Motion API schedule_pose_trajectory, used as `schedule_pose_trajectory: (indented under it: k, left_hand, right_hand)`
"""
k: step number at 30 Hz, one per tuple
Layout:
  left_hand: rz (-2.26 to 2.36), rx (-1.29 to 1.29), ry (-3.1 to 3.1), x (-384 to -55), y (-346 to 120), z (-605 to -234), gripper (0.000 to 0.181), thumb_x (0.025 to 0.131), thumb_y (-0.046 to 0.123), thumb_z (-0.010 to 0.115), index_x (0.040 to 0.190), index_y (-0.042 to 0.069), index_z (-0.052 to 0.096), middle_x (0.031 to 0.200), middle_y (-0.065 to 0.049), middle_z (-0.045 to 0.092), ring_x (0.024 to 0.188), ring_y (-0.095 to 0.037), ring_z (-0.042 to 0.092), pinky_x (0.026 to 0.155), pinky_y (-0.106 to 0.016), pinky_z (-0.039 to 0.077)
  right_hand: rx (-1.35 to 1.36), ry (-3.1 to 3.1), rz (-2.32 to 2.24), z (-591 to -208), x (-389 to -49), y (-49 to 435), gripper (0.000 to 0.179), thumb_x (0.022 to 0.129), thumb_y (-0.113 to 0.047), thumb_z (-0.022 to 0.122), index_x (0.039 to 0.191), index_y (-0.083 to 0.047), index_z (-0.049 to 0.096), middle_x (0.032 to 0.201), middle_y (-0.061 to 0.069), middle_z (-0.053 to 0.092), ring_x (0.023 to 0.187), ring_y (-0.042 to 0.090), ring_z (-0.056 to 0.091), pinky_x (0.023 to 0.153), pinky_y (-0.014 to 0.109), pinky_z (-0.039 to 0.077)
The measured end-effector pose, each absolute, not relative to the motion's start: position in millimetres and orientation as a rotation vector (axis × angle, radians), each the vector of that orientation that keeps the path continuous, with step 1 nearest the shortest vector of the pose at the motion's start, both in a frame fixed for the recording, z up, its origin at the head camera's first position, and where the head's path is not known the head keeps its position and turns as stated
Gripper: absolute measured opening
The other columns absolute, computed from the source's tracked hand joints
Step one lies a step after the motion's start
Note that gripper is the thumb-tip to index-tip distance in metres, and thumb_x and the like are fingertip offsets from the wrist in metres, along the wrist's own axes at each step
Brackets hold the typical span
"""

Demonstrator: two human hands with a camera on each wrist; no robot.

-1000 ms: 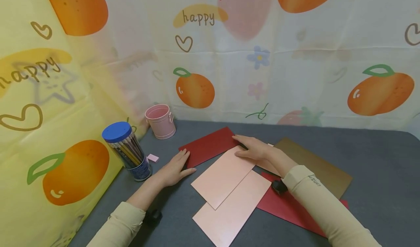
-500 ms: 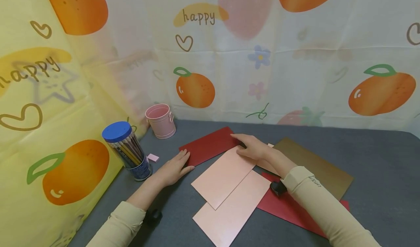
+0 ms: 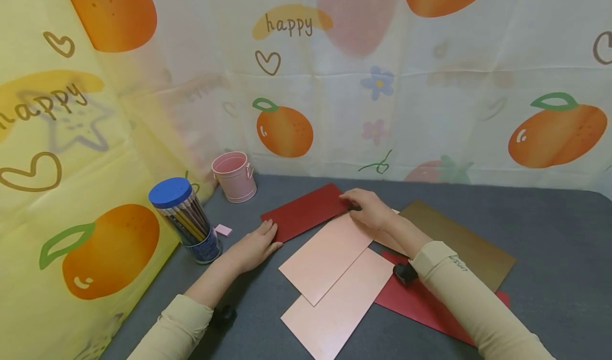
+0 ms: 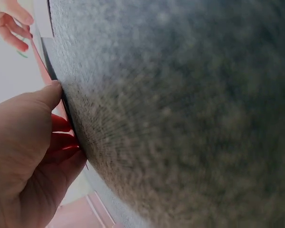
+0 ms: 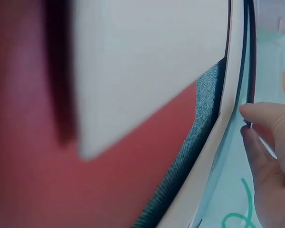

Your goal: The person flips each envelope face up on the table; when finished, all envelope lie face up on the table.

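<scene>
A dark red rectangular card (image 3: 303, 214) lies slanted near the back of the table in the head view. My left hand (image 3: 255, 246) rests extended fingers on its left end, the thumb beside the near edge. At the opposite end, my right hand (image 3: 368, 207) pinches the card's right edge between thumb and fingers, as the right wrist view shows at the fingertips (image 5: 249, 111). Just below the right hand, one pale pink card (image 3: 325, 259) overlaps a second pink card (image 3: 341, 301).
Under the right forearm lie a brown card (image 3: 454, 238), a brighter red card (image 3: 421, 307) and part of another pink one. A blue-lidded jar of pencils (image 3: 191, 222), a small pink block (image 3: 223, 230) and a pink bucket (image 3: 234, 177) stand at left. Printed cloth hangs behind.
My right hand's fingers have drawn in from a spread pose to a pinch on the red card's right end. The left hand has stayed nearly still.
</scene>
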State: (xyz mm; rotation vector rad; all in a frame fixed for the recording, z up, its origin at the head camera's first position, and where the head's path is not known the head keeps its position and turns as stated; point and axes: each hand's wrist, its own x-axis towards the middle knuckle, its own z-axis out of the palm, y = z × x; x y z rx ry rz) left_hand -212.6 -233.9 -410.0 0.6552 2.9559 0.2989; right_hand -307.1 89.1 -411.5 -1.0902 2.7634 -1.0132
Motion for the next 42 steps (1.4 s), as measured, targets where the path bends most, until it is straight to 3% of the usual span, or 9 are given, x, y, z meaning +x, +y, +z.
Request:
schedule_pose_trajectory:
  k: [19,27,33,42]
  left_hand:
    - [0.371,0.696,2.978,-211.8,-243.7,-403.9,0.048,0.104,0.023,0.047,0.143,-0.004,0.044,0.145,-0.025,0.044,0.134,-0.039,0.041,0.104,-0.056,0.036]
    - [0.527,0.756,3.143,-212.5,-250.0,-399.4,0.033,0.101,0.015,0.052,0.132,0.003,0.056,0.127,-0.017,0.062,0.116,-0.033,0.06,0.096,-0.051,0.046]
    - [0.623,0.771,3.231,-212.5,-251.6,-395.7,0.027,0.102,0.018,0.051,0.125,0.008,0.061,0.117,-0.011,0.067,0.108,-0.028,0.065,0.092,-0.046,0.051]
    - [0.84,0.97,3.4,-215.5,-251.5,-394.3,0.015,0.096,0.007,0.06,0.11,0.004,0.066,0.094,-0.008,0.07,0.081,-0.018,0.066,0.075,-0.038,0.057]
  right_hand:
    - [-1.252,2.865,-1.03,-407.7,-303.9,90.1,0.025,0.093,-0.001,0.063,0.117,0.005,0.067,0.115,0.017,0.065,0.108,0.033,0.061,0.087,0.043,0.052]
    - [-1.267,2.889,-1.166,-407.3,-304.6,91.0,0.019,0.093,-0.004,0.064,0.111,0.0,0.069,0.109,0.013,0.067,0.1,0.029,0.064,0.083,0.04,0.054]
    - [-1.188,2.902,-1.244,-402.6,-306.5,90.2,0.016,0.092,-0.004,0.066,0.107,-0.004,0.07,0.106,0.009,0.067,0.1,0.026,0.064,0.085,0.039,0.054]
    - [-1.03,2.904,-1.347,-395.1,-305.0,88.8,0.014,0.09,-0.007,0.069,0.104,-0.006,0.071,0.102,0.007,0.067,0.096,0.024,0.064,0.083,0.037,0.054]
